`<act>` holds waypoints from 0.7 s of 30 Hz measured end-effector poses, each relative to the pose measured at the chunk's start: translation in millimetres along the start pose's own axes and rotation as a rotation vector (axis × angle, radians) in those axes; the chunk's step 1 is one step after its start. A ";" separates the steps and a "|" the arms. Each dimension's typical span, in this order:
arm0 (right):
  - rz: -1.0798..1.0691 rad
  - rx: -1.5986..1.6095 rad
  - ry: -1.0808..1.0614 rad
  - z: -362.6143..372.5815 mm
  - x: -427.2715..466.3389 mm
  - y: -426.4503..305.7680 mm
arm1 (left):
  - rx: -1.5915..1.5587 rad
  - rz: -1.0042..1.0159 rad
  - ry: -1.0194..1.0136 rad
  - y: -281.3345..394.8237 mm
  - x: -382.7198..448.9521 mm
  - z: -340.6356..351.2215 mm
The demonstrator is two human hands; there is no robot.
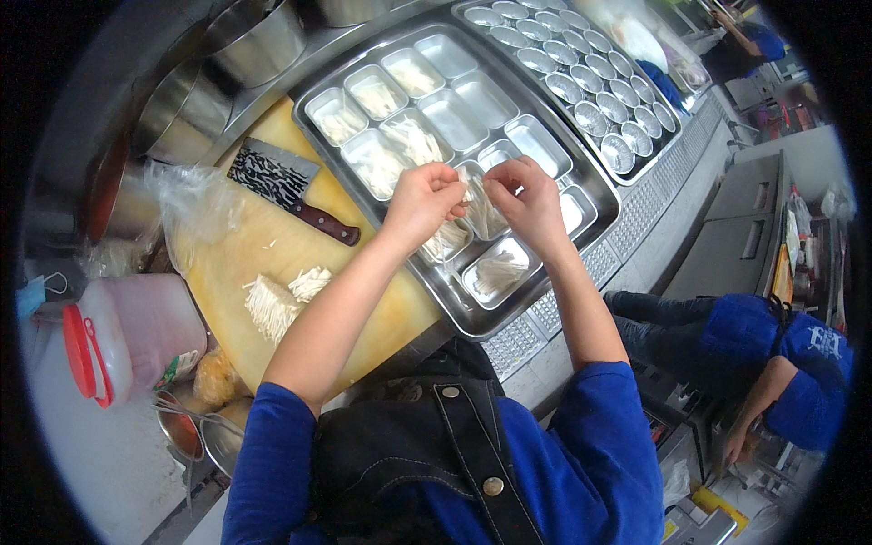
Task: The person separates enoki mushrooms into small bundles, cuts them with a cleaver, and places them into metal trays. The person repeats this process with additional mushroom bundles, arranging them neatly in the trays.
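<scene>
My left hand and my right hand are raised over a large metal tray of small rectangular metal containers. Pale strands of enoki mushroom show between my hands, over one container; whether the fingers hold them cannot be told. Several containers hold enoki, such as the one at the tray's near end, while others, like the one at its far end, show bare metal. Cut bunches of enoki lie on the yellowed cutting board beside my left forearm. A cleaver rests on the board, left of the tray.
A second tray bears many round foil cups. Metal pots stand at the back left. A clear plastic bag and a red-lidded plastic jug are at the left. To the right, a person in blue stands by another counter.
</scene>
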State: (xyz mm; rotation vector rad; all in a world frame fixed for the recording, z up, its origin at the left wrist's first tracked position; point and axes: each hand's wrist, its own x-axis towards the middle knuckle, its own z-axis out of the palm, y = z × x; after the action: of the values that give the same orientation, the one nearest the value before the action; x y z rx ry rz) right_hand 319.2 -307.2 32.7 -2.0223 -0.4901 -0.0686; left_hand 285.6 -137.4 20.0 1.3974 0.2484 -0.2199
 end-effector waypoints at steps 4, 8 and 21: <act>0.043 0.033 -0.118 -6.6 -0.8 -5.8 | -0.001 0.008 -0.020 -2.8 2.2 2.0; 0.070 0.003 -0.169 -5.4 -1.1 3.5 | -0.004 0.009 -0.048 -0.6 2.1 6.5; 0.241 0.503 -0.129 -53.1 -18.4 -3.1 | 0.205 -0.106 -0.061 1.9 12.7 7.4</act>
State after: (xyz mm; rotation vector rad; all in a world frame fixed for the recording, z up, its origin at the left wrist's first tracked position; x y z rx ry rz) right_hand 309.6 -357.2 56.5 -1.5798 -0.3012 0.3064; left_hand 298.6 -144.5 19.1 1.5796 0.2544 -0.3835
